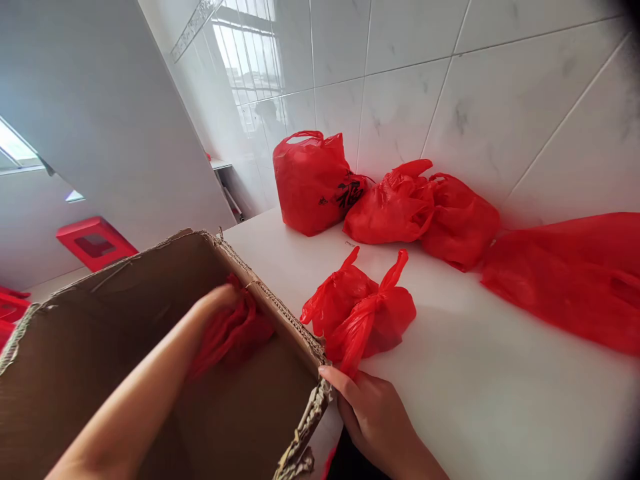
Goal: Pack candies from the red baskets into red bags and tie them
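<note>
My left hand (225, 298) is down inside an open cardboard box (115, 279), closed on a bunched red plastic bag (245, 333). Motion blurs this hand, and its fingertips are hidden in the folds. At the near right corner of the box, my right hand (373, 407) grips the torn rim, with a finger lying on the edge. Right beside that hand, on the white table, sits a knotted red plastic bag (370, 313) with its handle ends sticking up.
Along the tiled wall (400, 93) stand a full red bag with black lettering (313, 183), two crumpled red bags (393, 207) (463, 220), and a spread-out red bag (570, 273) at right. A red box with a window (95, 241) lies beyond the cardboard box. The white table (505, 393) extends right.
</note>
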The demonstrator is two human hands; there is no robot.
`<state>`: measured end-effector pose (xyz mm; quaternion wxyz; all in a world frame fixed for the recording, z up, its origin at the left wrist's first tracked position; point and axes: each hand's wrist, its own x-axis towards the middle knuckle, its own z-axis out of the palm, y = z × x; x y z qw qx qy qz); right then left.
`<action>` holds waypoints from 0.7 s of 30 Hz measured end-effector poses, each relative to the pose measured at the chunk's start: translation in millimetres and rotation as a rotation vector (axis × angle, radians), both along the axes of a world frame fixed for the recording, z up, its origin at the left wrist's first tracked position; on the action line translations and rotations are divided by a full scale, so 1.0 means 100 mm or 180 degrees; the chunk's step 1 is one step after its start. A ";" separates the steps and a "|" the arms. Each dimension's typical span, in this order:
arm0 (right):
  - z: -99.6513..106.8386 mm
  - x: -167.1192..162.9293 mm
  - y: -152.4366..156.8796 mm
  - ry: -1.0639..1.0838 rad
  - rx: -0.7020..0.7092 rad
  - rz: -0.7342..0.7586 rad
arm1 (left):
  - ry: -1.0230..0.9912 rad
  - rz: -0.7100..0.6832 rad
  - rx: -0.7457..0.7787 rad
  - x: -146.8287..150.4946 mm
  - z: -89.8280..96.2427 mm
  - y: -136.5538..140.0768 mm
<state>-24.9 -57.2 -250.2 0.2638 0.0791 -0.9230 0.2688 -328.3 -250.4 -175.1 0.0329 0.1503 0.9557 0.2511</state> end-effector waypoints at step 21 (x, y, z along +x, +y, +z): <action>0.03 0.01 -0.01 -0.0119 0.0357 -0.0195 | -0.0959 -0.1469 0.1258 0.37 0.81 0.97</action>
